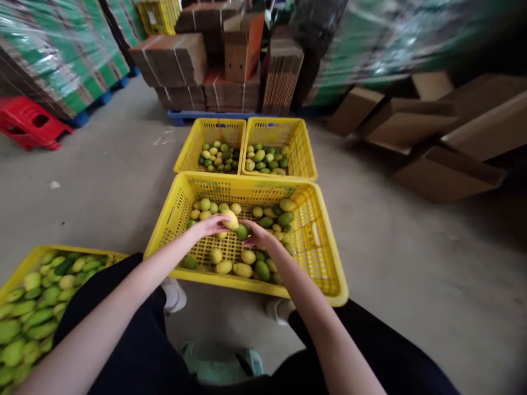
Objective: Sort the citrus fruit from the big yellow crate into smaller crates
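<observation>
A yellow lemon [230, 220] rests in my left hand [214, 225], whose fingers curve around its side. Just to the right, my right hand [256, 235] has its fingers on a green lemon [242, 232]. Both hands are close together over the middle of a large yellow perforated crate [329, 274]. Loose yellow and green lemons lie on its floor, among them a yellow one [243, 270] near the front wall and a green one [262, 270] beside it. Part of the crate floor is hidden beneath my hands and forearms.
Two smaller yellow crates [180, 156] with mixed lemons stand behind the large one. A crate full of greenish lemons [37, 307] is at my left knee. Bundled cardboard [177, 57] sits on a blue pallet; open boxes [448, 170] lie right. A red stool [31, 123] stands left.
</observation>
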`<control>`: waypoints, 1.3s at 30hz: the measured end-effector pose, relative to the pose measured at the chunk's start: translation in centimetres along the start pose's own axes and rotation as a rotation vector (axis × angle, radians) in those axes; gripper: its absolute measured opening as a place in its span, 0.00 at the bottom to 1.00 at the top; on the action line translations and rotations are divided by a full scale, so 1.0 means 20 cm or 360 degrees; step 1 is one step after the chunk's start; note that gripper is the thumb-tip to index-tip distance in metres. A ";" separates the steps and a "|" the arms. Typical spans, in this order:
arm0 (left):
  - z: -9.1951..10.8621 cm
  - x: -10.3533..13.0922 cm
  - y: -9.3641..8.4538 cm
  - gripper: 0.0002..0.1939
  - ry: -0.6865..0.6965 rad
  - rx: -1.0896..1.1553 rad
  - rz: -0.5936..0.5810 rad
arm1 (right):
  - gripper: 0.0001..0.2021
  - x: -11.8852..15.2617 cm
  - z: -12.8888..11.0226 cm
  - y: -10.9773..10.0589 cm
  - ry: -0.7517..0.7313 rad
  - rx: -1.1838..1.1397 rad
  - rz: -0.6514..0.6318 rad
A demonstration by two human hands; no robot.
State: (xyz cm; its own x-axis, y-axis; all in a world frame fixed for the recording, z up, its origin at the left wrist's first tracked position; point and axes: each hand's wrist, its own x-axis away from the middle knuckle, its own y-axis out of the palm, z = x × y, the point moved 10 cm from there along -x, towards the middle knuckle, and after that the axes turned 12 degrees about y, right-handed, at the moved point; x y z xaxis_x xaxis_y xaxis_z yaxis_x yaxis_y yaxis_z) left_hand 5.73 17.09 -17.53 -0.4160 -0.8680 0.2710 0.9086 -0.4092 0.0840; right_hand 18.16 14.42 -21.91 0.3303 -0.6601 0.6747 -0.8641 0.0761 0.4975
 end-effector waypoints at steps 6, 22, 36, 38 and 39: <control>0.39 0.22 0.03 0.11 0.0121 0.0562 0.0126 | 0.15 0.45 -0.20 0.33 0.0114 0.0204 -0.0191; 0.55 0.66 0.40 0.26 0.0024 0.0923 -0.0542 | 0.18 1.08 -0.36 0.48 -0.0638 -0.0390 -0.0353; 0.79 0.63 0.17 0.20 0.1048 0.0307 0.0179 | 0.13 0.95 -0.34 0.66 -0.0546 -0.0661 -0.0684; 0.88 0.71 0.18 0.20 0.1335 -0.0132 0.0300 | 0.13 0.93 -0.32 0.69 -0.0550 -0.0658 -0.0695; 0.92 0.74 0.20 0.21 0.1447 -0.0362 0.0334 | 0.13 0.92 -0.32 0.70 -0.0537 -0.0646 -0.0679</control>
State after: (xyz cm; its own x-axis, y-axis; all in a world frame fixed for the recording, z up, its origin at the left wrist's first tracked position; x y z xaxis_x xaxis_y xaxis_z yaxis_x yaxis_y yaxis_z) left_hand 3.82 7.70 4.43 -0.2027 -0.7768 -0.5962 0.9786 -0.1821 -0.0955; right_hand 14.52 8.08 0.89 0.4171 -0.8866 0.1998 -0.4516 -0.0114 0.8921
